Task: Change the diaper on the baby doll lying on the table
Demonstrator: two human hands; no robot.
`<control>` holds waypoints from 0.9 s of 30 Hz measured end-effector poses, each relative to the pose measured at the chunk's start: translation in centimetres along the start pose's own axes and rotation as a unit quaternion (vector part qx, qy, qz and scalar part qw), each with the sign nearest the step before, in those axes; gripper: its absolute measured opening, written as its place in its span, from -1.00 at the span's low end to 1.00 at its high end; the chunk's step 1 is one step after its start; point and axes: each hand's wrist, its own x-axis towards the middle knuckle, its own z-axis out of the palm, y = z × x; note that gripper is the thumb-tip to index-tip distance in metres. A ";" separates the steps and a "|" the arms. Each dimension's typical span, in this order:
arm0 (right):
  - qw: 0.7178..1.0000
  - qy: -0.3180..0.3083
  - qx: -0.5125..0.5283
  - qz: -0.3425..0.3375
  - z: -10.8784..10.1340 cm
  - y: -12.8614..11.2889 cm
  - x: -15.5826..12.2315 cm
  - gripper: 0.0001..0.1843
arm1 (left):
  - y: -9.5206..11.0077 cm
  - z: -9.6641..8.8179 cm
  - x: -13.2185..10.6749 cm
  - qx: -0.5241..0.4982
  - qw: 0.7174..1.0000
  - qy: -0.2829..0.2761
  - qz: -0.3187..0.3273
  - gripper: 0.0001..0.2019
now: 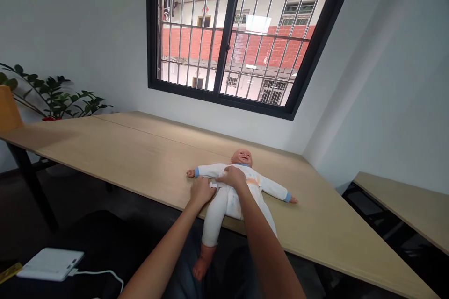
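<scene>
A baby doll point(242, 157) lies on its back at the front edge of the table, arms spread and lower legs hanging over the edge. It wears a white suit point(277, 188) with blue cuffs. Around its hips, over the suit, is a white diaper point(234, 204) with an orange strip at the waist. My left hand point(202, 190) is closed at the diaper's side, by the doll's hip on the left of the view. Just above it, my right hand point(233, 176) reaches across the belly, its fingers pinched on the same side of the diaper. My fingertips are partly hidden.
The light wooden table point(115, 149) runs below a barred window point(224, 46). A potted plant point(52, 98) and an orange object point(9, 108) are at the left. At the lower left lies a white device point(51, 264) with a cable. Another table point(403, 201) stands at the right.
</scene>
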 end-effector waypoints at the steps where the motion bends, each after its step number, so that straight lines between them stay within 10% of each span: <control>1: 1.000 -0.004 -0.022 0.003 0.2 -0.3 0.1 -0.41 | 0.0 0.1 0.0 -0.006 1.000 -0.002 0.000 -0.81; 16: 0.996 -0.015 -0.084 0.012 1.6 -2.1 0.7 -0.47 | -0.8 1.5 1.5 -0.199 0.979 0.031 -0.023 -0.91; 27: 0.995 -0.085 0.045 -0.001 -1.5 0.7 2.3 -0.78 | 1.7 2.3 3.3 -0.397 0.915 -0.030 0.064 -0.87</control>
